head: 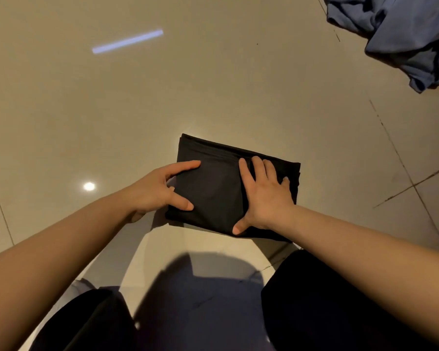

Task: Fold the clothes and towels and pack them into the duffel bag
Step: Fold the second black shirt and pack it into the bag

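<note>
A black garment (218,183), folded into a compact rectangle, lies on the beige tiled floor just ahead of my knees. My left hand (160,191) is at its left edge, index finger and thumb stretched over the top of the cloth, the other fingers hidden beneath the edge. My right hand (264,196) lies flat on the right half, fingers spread and pressing down. A crumpled blue garment (401,36) sits in a heap at the far right. No duffel bag is in view.
Glossy beige floor tiles (112,110) stretch to the left and ahead, showing light reflections. Dark grout lines run along the right. My legs in black trousers (327,300) fill the bottom of the view.
</note>
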A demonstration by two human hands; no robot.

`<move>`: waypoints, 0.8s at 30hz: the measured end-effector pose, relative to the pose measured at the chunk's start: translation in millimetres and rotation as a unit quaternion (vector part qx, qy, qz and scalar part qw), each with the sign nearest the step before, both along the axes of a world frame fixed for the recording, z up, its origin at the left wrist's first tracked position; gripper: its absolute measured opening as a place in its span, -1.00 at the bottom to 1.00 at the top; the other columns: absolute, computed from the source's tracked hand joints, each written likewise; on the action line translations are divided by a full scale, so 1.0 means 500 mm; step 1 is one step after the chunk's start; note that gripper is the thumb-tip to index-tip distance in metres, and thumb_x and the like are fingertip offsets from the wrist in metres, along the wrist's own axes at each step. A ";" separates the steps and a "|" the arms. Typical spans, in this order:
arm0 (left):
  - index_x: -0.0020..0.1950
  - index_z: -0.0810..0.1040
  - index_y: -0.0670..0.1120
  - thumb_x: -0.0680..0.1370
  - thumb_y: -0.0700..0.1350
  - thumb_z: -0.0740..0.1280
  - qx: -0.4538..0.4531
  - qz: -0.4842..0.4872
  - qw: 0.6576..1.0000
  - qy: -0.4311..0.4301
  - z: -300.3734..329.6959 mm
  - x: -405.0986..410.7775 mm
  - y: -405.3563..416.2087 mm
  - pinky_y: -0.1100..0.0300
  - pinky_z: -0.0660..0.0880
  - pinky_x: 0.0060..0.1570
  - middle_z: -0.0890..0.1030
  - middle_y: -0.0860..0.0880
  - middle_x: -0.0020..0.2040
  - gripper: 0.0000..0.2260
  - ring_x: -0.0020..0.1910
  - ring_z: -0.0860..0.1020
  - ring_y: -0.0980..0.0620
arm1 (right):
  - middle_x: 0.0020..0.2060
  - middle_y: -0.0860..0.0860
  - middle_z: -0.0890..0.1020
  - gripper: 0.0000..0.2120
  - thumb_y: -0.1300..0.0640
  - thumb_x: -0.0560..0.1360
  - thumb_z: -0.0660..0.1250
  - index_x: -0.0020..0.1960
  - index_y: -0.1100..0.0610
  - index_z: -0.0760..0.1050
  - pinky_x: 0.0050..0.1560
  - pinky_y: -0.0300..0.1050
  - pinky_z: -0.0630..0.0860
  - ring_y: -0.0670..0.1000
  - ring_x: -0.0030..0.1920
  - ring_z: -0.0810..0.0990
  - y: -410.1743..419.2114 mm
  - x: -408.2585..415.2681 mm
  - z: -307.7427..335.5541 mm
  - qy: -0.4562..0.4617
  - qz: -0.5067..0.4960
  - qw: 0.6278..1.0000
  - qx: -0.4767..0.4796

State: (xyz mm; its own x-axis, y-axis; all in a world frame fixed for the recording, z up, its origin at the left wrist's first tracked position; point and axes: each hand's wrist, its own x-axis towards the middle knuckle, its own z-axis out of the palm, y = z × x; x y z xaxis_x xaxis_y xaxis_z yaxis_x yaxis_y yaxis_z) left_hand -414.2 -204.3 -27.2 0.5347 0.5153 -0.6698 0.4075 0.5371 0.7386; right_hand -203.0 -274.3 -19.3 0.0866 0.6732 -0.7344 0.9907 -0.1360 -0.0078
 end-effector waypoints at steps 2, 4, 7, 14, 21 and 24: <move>0.40 0.39 0.12 0.36 -0.45 0.45 0.023 0.031 0.999 -0.010 -0.003 0.000 -0.006 0.37 0.53 0.03 0.50 0.18 0.17 -0.26 -0.02 0.58 0.33 | 0.52 0.09 -0.22 0.42 -0.30 0.11 0.58 0.53 0.06 -0.38 0.39 0.42 0.06 0.20 0.52 -0.22 0.013 -0.004 0.001 -0.014 0.007 1.000 -0.005; 0.42 0.37 0.13 0.38 -0.39 0.47 0.067 0.044 0.997 -0.016 -0.001 0.002 -0.009 0.48 0.50 -0.14 0.44 0.26 0.13 -0.27 -0.10 0.53 0.47 | 0.52 0.10 -0.22 0.42 -0.30 0.11 0.57 0.53 0.07 -0.39 0.38 0.45 0.07 0.20 0.52 -0.22 0.028 -0.007 0.003 -0.027 0.019 0.999 -0.006; 0.45 0.32 0.18 0.39 -0.32 0.50 0.108 0.027 0.994 0.016 -0.001 -0.010 -0.005 0.28 0.53 0.11 0.40 0.28 0.18 -0.25 0.10 0.49 0.30 | 0.52 0.10 -0.23 0.44 -0.32 0.09 0.57 0.52 0.08 -0.40 0.37 0.47 0.07 0.20 0.53 -0.22 0.053 -0.014 0.003 -0.045 0.044 0.998 -0.012; 0.52 0.19 0.14 0.35 -0.23 0.55 0.222 -0.033 0.968 0.109 0.055 -0.024 0.039 0.02 0.39 0.32 0.36 0.03 0.29 -0.13 0.28 0.37 0.05 | 0.55 0.05 -0.16 0.25 -0.33 0.21 0.51 0.56 0.01 -0.24 0.46 0.31 0.01 0.14 0.54 -0.16 0.084 -0.021 0.003 0.074 0.067 0.988 0.114; 0.58 0.02 0.04 0.41 -0.10 0.49 0.322 -0.072 0.940 0.090 0.092 0.111 -0.001 0.43 0.24 0.08 0.23 0.07 0.33 -0.12 0.23 0.29 0.19 | -0.03 0.09 0.55 -0.88 0.22 0.56 0.30 0.09 0.12 0.49 0.01 -0.11 0.53 0.03 -0.12 0.57 0.031 0.055 0.022 0.360 -0.427 0.817 0.142; 0.58 -0.09 0.04 0.44 -0.07 0.48 0.292 -0.133 0.947 0.017 0.056 0.172 -0.054 0.36 0.28 0.24 0.18 0.00 0.46 -0.09 0.37 0.28 0.11 | -0.18 0.07 0.56 -0.88 0.12 0.64 0.17 0.06 0.13 0.44 -0.16 -0.17 0.56 -0.02 -0.28 0.57 0.027 0.078 0.027 0.417 -0.585 0.688 0.104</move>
